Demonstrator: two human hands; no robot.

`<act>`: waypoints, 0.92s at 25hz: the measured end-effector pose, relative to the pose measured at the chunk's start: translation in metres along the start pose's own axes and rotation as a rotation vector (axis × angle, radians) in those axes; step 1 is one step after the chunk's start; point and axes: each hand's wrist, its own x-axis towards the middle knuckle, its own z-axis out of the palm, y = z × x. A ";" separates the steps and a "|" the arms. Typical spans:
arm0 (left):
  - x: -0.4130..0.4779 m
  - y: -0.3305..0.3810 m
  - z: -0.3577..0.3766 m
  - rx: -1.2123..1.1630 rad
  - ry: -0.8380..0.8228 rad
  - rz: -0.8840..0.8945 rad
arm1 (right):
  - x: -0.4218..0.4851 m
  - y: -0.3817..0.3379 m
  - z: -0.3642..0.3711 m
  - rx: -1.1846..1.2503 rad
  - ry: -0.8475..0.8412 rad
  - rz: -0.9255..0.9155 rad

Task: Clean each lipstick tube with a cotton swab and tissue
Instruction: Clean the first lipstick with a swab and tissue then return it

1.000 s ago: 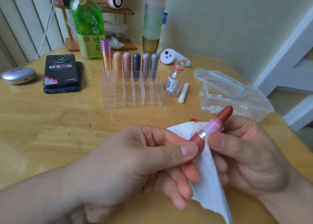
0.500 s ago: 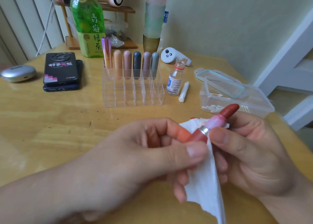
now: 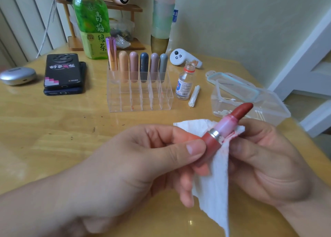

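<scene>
My left hand pinches the red base of an uncapped lipstick, whose dark red stick points up and to the right. My right hand holds a white tissue against the pink inner tube; the tissue shows pink smears by the silver ring. A clear organizer behind holds several capped lipsticks in its back row. An open plastic box with cotton swabs stands at the right.
A small open liquid bottle and a paper swab wrapper stand right of the organizer. Two stacked phones, a silver case, a green tea bottle and a white controller lie farther back on the wooden table.
Both hands have shifted slightly right with the lipstick. The tissue is now bunched at the silver ring, where pink smears show.
</scene>
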 end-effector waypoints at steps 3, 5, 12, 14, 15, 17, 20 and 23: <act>-0.001 0.002 -0.001 -0.084 -0.062 -0.071 | -0.002 0.000 0.002 -0.031 0.038 0.016; -0.001 0.002 -0.001 -0.105 -0.078 -0.099 | -0.002 0.000 0.004 0.037 -0.019 0.018; -0.003 -0.003 0.003 0.201 0.023 -0.068 | -0.002 -0.001 0.008 0.018 -0.039 -0.011; -0.005 -0.005 0.005 0.293 0.082 -0.023 | -0.003 0.000 0.009 -0.006 -0.028 -0.021; -0.005 -0.005 0.007 0.261 0.085 -0.016 | -0.003 0.001 0.009 -0.022 -0.036 -0.023; -0.005 -0.004 0.008 0.209 0.030 -0.029 | -0.003 0.002 0.011 -0.065 -0.039 -0.009; -0.005 -0.003 0.004 0.235 0.033 -0.056 | -0.003 0.002 0.012 -0.080 -0.015 0.001; -0.004 -0.002 0.003 0.229 0.064 -0.059 | -0.003 0.003 0.014 -0.056 -0.004 -0.005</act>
